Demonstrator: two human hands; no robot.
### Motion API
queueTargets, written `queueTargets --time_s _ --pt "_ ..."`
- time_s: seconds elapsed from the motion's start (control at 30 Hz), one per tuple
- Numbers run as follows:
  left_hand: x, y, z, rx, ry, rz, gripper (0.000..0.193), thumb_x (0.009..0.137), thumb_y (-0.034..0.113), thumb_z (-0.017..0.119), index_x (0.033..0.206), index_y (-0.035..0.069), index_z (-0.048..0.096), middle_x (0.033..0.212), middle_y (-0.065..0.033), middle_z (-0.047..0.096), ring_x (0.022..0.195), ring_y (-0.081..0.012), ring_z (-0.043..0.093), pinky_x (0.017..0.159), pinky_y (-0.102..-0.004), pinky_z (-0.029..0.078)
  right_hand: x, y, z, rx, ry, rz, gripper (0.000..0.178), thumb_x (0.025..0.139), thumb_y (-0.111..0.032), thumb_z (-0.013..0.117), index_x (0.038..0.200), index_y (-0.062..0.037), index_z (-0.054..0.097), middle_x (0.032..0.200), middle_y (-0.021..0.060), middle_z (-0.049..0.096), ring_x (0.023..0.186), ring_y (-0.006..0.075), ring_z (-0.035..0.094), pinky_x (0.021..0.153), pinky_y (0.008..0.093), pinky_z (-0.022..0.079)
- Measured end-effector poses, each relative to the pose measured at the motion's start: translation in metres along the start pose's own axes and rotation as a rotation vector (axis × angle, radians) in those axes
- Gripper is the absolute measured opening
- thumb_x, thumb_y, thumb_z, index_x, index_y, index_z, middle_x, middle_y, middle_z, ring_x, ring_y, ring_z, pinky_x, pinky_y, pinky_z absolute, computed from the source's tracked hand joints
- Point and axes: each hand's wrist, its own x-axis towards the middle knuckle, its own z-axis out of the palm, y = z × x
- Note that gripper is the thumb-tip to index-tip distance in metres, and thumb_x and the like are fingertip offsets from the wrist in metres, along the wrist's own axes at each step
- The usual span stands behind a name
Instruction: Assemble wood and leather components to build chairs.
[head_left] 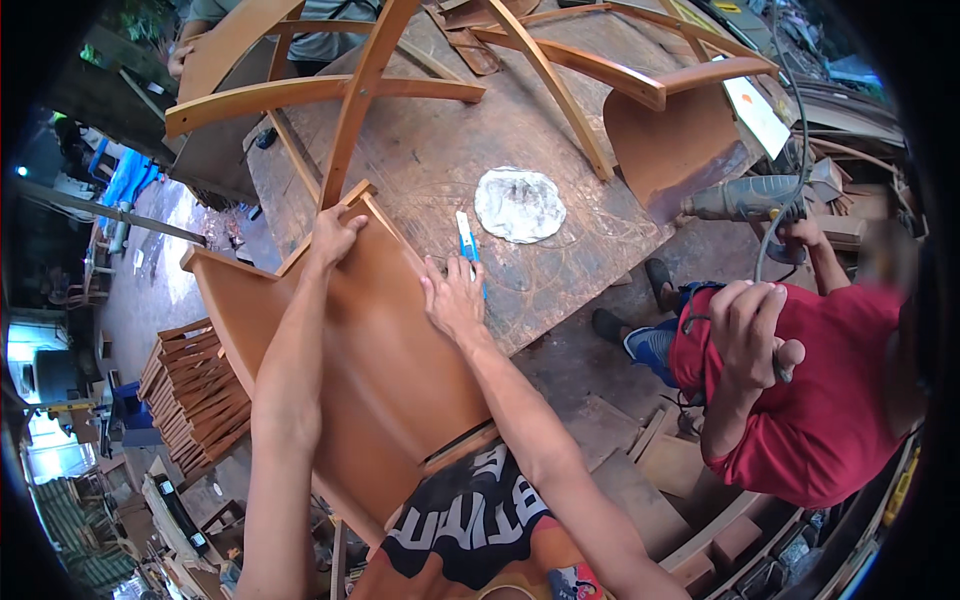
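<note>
A chair with a smooth brown seat and back [375, 330] and wooden edges leans between my body and the table. My left hand [338, 238] is closed on its far edge, beside a wooden corner. My right hand [456, 298] lies on the chair's right edge at the table's border, its fingers stretched forward. A blue utility knife [467, 240] with a pale blade end lies on the table, partly covered by those fingers. Beyond the knife rests a crumpled white cloth pad [520, 205].
The worn wooden table [560, 290] carries more curved chair frames [365, 90] and a brown seat [660, 145]. On the right, a person in a red shirt [800, 380] holds a power tool [735, 198] with a cable. Slatted wood pieces [195, 395] are stacked at left.
</note>
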Motion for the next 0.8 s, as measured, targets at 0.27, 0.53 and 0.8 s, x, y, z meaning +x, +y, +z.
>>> queueTargets --time_s 0.27,0.53,0.8 --pt "-0.004 0.022 -0.035 0.386 -0.303 0.177 0.029 0.085 0.022 0.072 0.094 -0.004 0.062 0.081 -0.0194 0.067 0.076 -0.03 0.066 0.072 -0.0397 0.05 0.001 -0.001 -0.001 0.042 0.046 -0.014 0.043 0.099 -0.037 0.04 0.118 -0.006 0.062 0.112 0.015 0.058 0.115 0.0294 0.048 0.104 0.0514 0.028" --pt "-0.055 0.089 -0.093 0.685 -0.46 0.348 0.031 0.078 0.023 0.076 0.086 -0.001 0.058 0.084 -0.0242 0.065 0.087 -0.0438 0.062 0.074 -0.0501 0.047 0.001 0.005 0.007 0.102 0.148 -0.049 0.038 0.098 -0.033 0.043 0.099 -0.0018 0.065 0.103 0.0144 0.06 0.109 0.0283 0.05 0.102 0.0507 0.029" --pt "-0.074 0.084 -0.11 0.59 -0.262 0.45 0.029 0.078 0.02 0.075 0.086 -0.003 0.059 0.077 -0.0238 0.062 0.079 -0.0429 0.061 0.067 -0.0467 0.045 0.003 0.008 -0.002 0.231 0.19 -0.078 0.037 0.098 -0.027 0.044 0.083 -0.0009 0.066 0.089 0.0136 0.063 0.097 0.0283 0.054 0.097 0.0504 0.031"
